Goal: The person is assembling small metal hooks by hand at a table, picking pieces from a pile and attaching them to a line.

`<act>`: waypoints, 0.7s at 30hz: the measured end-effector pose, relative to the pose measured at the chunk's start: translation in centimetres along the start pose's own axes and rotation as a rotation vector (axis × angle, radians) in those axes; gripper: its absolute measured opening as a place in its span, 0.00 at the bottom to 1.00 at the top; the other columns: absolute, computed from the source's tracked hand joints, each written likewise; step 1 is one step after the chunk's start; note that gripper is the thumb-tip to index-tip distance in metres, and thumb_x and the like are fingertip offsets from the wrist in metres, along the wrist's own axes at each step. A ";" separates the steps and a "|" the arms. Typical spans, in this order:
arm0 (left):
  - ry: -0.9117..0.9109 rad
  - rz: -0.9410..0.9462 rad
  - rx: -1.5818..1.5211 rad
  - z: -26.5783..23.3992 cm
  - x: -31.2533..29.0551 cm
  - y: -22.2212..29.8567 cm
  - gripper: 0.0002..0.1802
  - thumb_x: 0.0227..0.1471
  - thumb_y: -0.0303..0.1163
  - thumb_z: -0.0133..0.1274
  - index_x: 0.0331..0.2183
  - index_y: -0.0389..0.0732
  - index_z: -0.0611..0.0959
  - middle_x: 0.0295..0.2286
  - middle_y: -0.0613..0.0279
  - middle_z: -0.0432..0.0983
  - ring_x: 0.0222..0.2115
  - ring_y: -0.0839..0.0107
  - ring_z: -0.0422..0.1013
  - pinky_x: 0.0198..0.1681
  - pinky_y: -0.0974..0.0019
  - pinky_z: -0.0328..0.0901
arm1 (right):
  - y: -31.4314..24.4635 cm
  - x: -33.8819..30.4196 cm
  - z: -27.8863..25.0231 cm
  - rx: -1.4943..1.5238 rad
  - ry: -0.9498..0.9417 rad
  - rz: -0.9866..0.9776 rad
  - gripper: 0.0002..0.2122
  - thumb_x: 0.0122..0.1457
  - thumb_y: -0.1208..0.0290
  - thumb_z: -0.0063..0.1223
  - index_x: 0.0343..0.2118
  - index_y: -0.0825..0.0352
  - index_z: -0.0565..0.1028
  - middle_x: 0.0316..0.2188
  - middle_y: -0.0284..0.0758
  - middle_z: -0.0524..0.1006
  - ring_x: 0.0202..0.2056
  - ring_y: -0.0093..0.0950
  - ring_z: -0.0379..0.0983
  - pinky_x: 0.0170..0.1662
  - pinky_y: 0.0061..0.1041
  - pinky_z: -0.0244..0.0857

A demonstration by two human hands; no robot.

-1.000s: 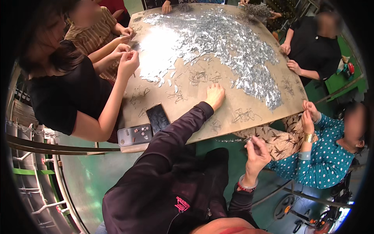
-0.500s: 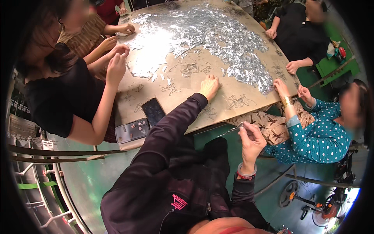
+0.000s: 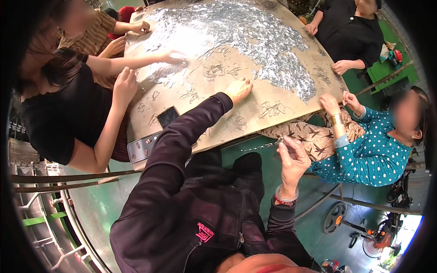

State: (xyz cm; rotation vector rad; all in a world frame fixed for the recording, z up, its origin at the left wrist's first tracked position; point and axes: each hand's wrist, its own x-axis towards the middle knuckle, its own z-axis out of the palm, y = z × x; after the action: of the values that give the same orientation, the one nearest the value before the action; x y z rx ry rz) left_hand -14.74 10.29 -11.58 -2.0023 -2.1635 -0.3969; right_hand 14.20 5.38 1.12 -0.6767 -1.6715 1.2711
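Note:
My right hand (image 3: 293, 160) is raised over my lap, off the table edge. Its thumb and fingers pinch a thin silvery strand (image 3: 260, 147), which sticks out to the left and looks twisted or strung with small shiny bits. My left hand (image 3: 240, 90) rests on the tabletop with its fingers curled down; whatever lies under the fingertips is hidden. Beyond it spreads a wide heap of small silvery strips (image 3: 268, 57). Loose thin dark strands (image 3: 273, 109) lie in little tangles around my left hand.
The brown table (image 3: 218, 129) carries a dark phone (image 3: 168, 116) and a grey case or phone (image 3: 142, 148) beside my left sleeve. Co-workers sit around it: a person in black (image 3: 68, 113) at left, a person in dotted teal (image 3: 373, 154) at right, others farther back.
My left hand has moved slightly left and back on the table. The strand in my right hand now points more level. The left co-worker's arm has reached out to the silvery heap.

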 end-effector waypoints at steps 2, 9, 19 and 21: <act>-0.013 0.046 0.045 0.1 -0.3 -0.6 0.07 0.44 0.27 0.45 0.28 0.35 0.73 0.28 0.56 0.69 0.34 0.62 0.67 0.33 0.66 0.67 | 0.0 0.1 0.0 0.014 0.002 -0.001 0.10 0.45 0.90 0.53 0.33 0.74 0.76 0.26 0.33 0.73 0.27 0.17 0.69 0.29 0.12 0.64; 0.141 -0.107 0.011 -1.5 -3.0 2.6 0.09 0.45 0.27 0.42 0.33 0.36 0.71 0.29 0.53 0.68 0.33 0.58 0.67 0.35 0.61 0.64 | 0.4 0.3 0.2 0.027 -0.008 -0.019 0.10 0.46 0.90 0.52 0.33 0.76 0.75 0.28 0.35 0.73 0.26 0.18 0.69 0.29 0.13 0.66; -0.001 -0.549 -1.564 -6.1 -5.8 8.0 0.08 0.56 0.25 0.38 0.37 0.32 0.69 0.25 0.58 0.70 0.27 0.71 0.70 0.26 0.68 0.68 | 1.5 0.6 0.7 -0.038 0.053 0.093 0.10 0.48 0.88 0.53 0.35 0.74 0.76 0.29 0.33 0.73 0.28 0.18 0.71 0.31 0.14 0.67; 0.044 -0.341 -1.242 -7.9 -6.0 8.3 0.09 0.57 0.25 0.38 0.38 0.30 0.70 0.22 0.61 0.69 0.27 0.71 0.71 0.27 0.69 0.69 | 2.1 0.7 0.6 0.094 0.042 0.096 0.10 0.48 0.88 0.53 0.36 0.75 0.75 0.29 0.32 0.73 0.29 0.18 0.71 0.33 0.14 0.67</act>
State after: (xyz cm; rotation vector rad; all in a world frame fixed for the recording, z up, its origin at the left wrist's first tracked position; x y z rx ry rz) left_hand -6.39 2.69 -5.23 -1.8822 -2.4498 -2.2289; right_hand 13.17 6.33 -0.67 -0.7290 -1.5514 1.3846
